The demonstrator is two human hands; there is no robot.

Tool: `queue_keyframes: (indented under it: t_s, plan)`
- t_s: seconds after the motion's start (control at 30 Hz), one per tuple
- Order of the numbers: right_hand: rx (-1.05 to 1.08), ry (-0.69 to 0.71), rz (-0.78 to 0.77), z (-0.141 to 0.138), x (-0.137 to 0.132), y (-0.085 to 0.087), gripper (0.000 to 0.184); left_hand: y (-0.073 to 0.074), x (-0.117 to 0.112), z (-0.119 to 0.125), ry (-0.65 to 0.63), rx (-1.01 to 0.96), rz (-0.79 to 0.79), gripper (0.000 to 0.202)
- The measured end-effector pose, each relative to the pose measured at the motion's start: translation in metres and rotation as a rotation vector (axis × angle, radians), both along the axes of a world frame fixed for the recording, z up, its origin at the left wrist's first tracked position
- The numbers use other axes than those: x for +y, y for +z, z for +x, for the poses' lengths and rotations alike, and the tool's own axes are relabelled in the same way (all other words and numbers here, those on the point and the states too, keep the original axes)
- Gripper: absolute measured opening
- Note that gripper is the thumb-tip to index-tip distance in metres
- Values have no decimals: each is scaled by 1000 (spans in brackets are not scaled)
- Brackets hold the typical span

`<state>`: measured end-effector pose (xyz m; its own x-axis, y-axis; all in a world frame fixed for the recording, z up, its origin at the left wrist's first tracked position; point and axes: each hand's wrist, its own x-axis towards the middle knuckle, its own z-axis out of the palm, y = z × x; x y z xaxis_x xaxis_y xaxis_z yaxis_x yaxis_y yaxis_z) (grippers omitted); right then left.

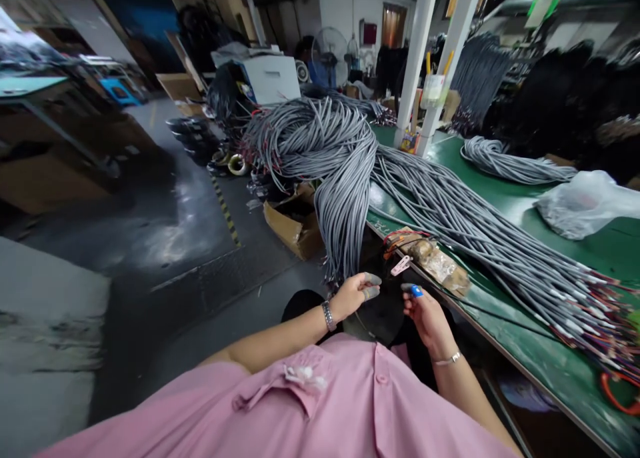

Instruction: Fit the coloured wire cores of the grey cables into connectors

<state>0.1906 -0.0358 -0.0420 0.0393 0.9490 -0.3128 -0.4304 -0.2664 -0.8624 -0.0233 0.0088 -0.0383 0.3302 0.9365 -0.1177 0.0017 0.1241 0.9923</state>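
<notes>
The person's left hand (354, 294), grey covers on its fingertips and a silver metal band (329, 317) at the wrist, is held out with thumb and finger narrowly parted and nothing visible between them, while the right hand (425, 311), with a blue wrap (416, 291) near a fingertip and a thin silver bracelet (449, 359), has its fingers curled in, and whether it pinches anything small I cannot tell; the hands are apart, facing each other in front of the pink shirt (350, 398); just beyond the left hand, a thick bundle of grey round cables (343, 211) hangs down over the edge of the long green table (550, 361), though whether the hand touches its lower ends is unclear; near the right hand a pale pink clip (401, 265) sits at the table edge, beside a brown package in clear plastic (440, 265); more grey cables (465, 218) stretch along the tabletop to coloured wire ends at the right, and an open brown cardboard box (300, 235) stands left of the hanging bundle
</notes>
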Motion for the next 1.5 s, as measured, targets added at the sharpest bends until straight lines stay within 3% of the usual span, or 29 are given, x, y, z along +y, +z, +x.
queue_keyframes:
  t_s: [0.2, 0.37, 0.5, 0.6, 0.8, 1.1, 1.3, 1.4, 1.5]
  plan:
    - [-413, 0, 296, 36, -27, 44, 32, 25, 14, -15, -37, 276, 384, 29]
    - [-810, -237, 474, 85, -42, 74, 26, 63, 41, -6, -105, 456, 680, 31]
    - [-1069, -437, 451, 127, -42, 75, 32, 85, 82, 14, -191, 724, 1010, 33]
    - [-1058, -440, 316, 144, -38, 65, 37, 93, 120, 31, -216, 921, 1158, 42]
    - [-1071, -286, 383, 147, -33, 53, 37, 97, 191, 67, -320, 1225, 1199, 65]
    - [-1122, -231, 400, 149, -29, 53, 30, 100, 258, 126, -441, 1211, 1227, 71]
    - [-1107, -226, 406, 146, -28, 58, 23, 103, 270, 149, -590, 1180, 1100, 78]
    - [-1082, -234, 399, 144, -29, 63, 19, 101, 268, 151, -581, 1195, 1178, 79]
    - [-1044, -238, 406, 142, -29, 67, 18, 106, 266, 153, -563, 1281, 1230, 65]
